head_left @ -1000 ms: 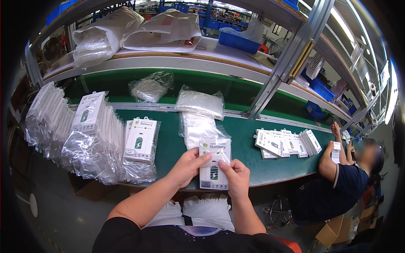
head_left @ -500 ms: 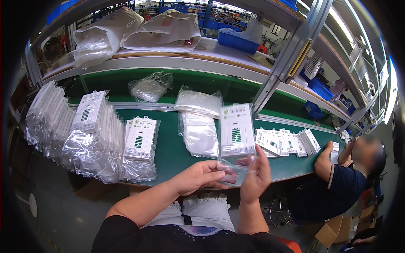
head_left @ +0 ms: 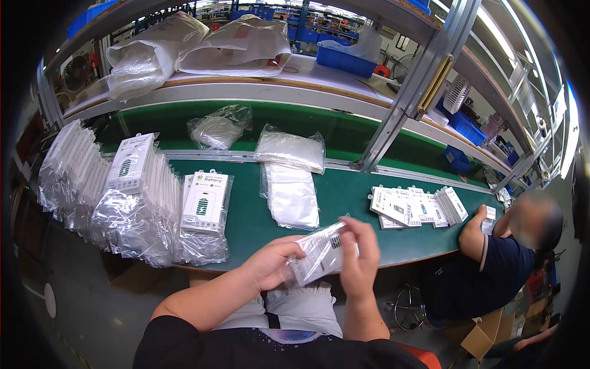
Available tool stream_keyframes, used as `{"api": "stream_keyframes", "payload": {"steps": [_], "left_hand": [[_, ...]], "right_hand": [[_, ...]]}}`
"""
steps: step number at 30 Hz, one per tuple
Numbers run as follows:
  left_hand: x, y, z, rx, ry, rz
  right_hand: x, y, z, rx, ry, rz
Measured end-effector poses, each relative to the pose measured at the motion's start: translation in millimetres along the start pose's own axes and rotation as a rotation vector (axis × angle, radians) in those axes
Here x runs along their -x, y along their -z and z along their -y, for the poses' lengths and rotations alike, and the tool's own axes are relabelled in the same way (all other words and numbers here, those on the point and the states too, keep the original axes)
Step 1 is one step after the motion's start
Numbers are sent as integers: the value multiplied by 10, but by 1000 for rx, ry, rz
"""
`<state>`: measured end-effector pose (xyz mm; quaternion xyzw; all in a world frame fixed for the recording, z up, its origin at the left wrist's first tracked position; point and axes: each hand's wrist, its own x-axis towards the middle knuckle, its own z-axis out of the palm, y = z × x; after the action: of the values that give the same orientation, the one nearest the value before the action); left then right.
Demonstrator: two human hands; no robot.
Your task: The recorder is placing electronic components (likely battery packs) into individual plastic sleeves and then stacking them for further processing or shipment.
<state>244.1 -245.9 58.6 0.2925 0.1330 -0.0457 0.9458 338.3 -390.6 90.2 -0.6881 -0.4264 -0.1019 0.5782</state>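
Observation:
A white battery box (head_left: pixel 321 253) in a clear plastic bag is held tilted over the table's front edge, in front of me. My left hand (head_left: pixel 275 263) is closed round its left end, thumb on top. At the other end my right hand (head_left: pixel 358 252) has its fingers curled against the bag's upper edge; its fingertips are slightly blurred. Beyond my hands lies a stack of flat clear bags (head_left: pixel 294 200), with another bundle of bags (head_left: pixel 290 150) across its far end. Loose white battery boxes (head_left: pixel 393 208) lie fanned out to the right.
Tall rows of bagged boxes (head_left: pixel 138 215) fill the left, beside a shorter bagged stack (head_left: pixel 206 200). A crumpled clear bag (head_left: pixel 218 128) sits behind. A metal post (head_left: pixel 399 114) rises behind the green table (head_left: pixel 350 184). Another person (head_left: pixel 491 264) sits at the right.
The box, upright at the bag's mouth before, now lies tilted inside the bag, lower and nearer me. My right hand has shifted slightly left, and my left hand now grips the bagged box.

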Motion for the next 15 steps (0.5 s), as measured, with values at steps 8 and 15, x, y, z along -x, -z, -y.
{"api": "stream_keyframes", "payload": {"steps": [8, 15], "left_hand": [[313, 129, -287, -113, -28, -23], [628, -15, -472, -216, -151, -16]], "right_hand": [[61, 203, -388, -237, -437, 268], [-48, 103, -365, -761, -548, 211]]}}
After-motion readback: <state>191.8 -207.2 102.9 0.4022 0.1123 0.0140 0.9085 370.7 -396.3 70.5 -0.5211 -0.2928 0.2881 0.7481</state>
